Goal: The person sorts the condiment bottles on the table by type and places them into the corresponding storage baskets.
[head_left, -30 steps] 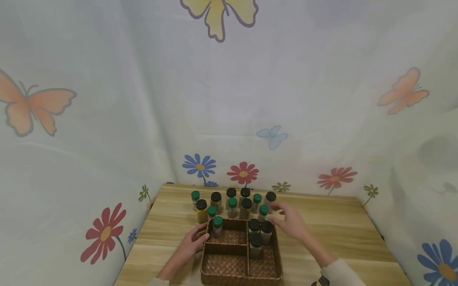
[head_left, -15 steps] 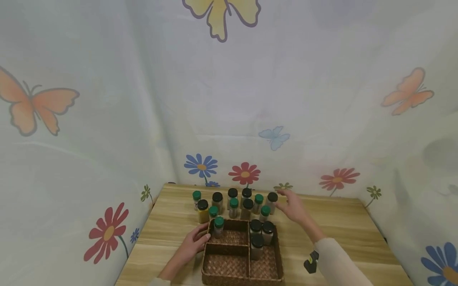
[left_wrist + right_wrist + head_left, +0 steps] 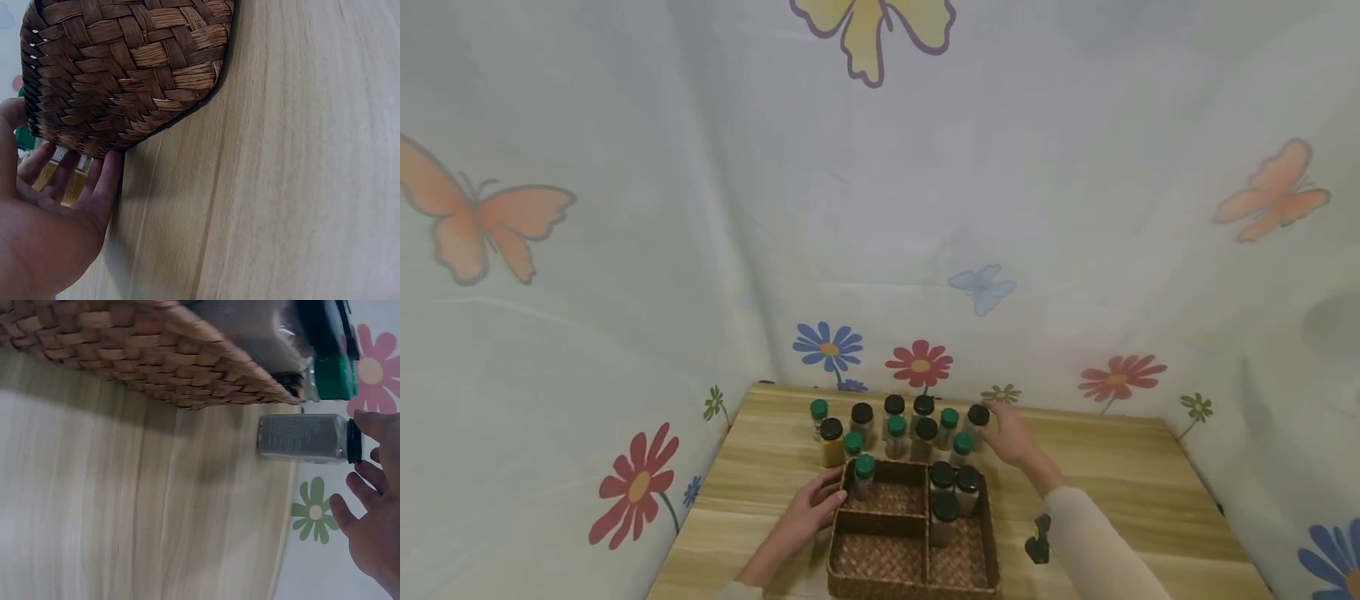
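A brown woven basket (image 3: 913, 592) with three compartments sits on the wooden table. My left hand (image 3: 808, 512) holds its far left corner, thumb at the rim and fingers against the outer wall; the left wrist view shows this weave (image 3: 137, 69) closely. At the back right of the jar group, my right hand (image 3: 1011, 433) pinches the black cap of a clear spice jar (image 3: 303, 437). That jar stands upright on the table. Inside the basket, a green-capped jar (image 3: 863, 479) occupies the far left compartment, and three black-capped jars (image 3: 944, 521) stand in the right one.
Several more spice jars with black or green caps crowd behind the basket, among them a yellow-filled jar (image 3: 832, 446). A small black device (image 3: 1038, 540) shows beside the right sleeve. A flower-printed curtain (image 3: 880, 208) closes off the table's far side.
My right hand has moved back from near the front green-capped jar to the black-capped jar behind it and taken its cap. The left hand stays at the basket; the view has shifted slightly.
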The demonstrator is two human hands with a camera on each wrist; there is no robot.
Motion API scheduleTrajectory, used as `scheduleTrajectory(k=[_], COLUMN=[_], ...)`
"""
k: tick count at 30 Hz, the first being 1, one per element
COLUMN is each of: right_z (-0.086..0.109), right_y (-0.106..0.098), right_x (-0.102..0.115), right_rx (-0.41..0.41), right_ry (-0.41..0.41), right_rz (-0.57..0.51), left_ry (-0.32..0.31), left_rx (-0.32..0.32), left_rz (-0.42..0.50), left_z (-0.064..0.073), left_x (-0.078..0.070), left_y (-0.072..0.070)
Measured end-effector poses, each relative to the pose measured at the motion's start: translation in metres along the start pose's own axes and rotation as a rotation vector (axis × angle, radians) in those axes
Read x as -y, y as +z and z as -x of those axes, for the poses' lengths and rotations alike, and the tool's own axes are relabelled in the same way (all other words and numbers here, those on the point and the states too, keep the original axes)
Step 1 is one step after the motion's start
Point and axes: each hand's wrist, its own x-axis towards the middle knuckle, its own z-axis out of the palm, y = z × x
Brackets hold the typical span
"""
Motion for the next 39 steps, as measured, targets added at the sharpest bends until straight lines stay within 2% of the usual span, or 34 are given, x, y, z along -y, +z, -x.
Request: scheduleTrajectory(k=[5, 13, 18, 26, 34, 39], right_z=[0.001, 0.003, 0.002, 0.004, 0.005, 0.003], right_y=[0.005, 0.004, 0.005, 0.008, 0.007, -0.001], right_x=[-0.003, -0.003, -0.005, -0.013, -0.017, -0.021], right_rx=[0.002, -0.001, 0.004, -0.070, -0.095, -0.085], right_ry=[-0.032, -0.006, 0.000, 0.018, -0.009, -0.033], right_rz=[-0.008, 0.004, -0.005, 0.007, 0.100, 0.083], left_ry=[0.007, 0.021, 0.020, 0.017, 0.005, -0.009], left_rx=[0.019, 0.044, 0.042, 0.045, 0.029, 0.012], left_rz=[0.021, 0.012, -0.001, 0.006, 0.001, 0.011], left_z=[0.000, -0.001, -0.001, -0.001, -0.001, -0.003], left_x=[0.002, 0.006, 0.005, 0.004, 0.003, 0.001], left_y=[0.002, 0.005, 0.006, 0.005, 0.002, -0.001])
